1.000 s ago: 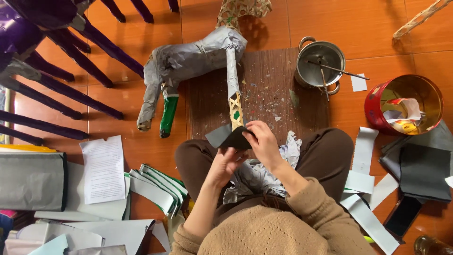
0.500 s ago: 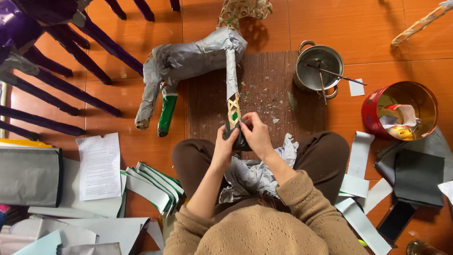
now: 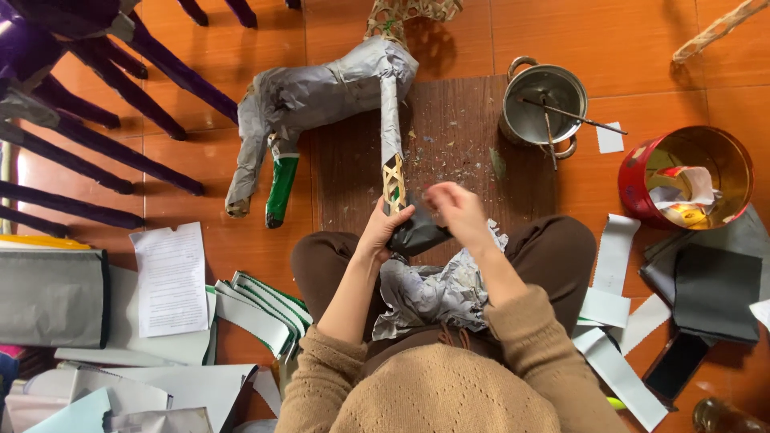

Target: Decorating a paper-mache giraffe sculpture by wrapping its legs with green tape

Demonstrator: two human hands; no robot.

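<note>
A grey paper-covered animal figure (image 3: 321, 96) lies on the floor with one long leg (image 3: 391, 136) stretched toward me over a brown board (image 3: 465, 144). The leg's lower end shows bare woven cane (image 3: 393, 183). My left hand (image 3: 387, 228) grips that end together with a dark grey paper piece (image 3: 417, 234). My right hand (image 3: 453, 210), blurred, hovers just right of it, fingers curled near the paper; what it pinches I cannot tell. Crumpled grey paper (image 3: 429, 293) rests in my lap.
A steel pot (image 3: 545, 108) with sticks stands at the board's right. A red tin (image 3: 690, 176) holds scraps. White paper strips (image 3: 613, 256) and dark sheets (image 3: 714, 289) lie right; papers (image 3: 168, 277) and a grey box (image 3: 52, 297) left. Purple chair legs (image 3: 96, 120) fill the upper left.
My hands have drawn slightly back toward me along the leg. The right hand has lifted off the dark paper and moved right, now blurred.
</note>
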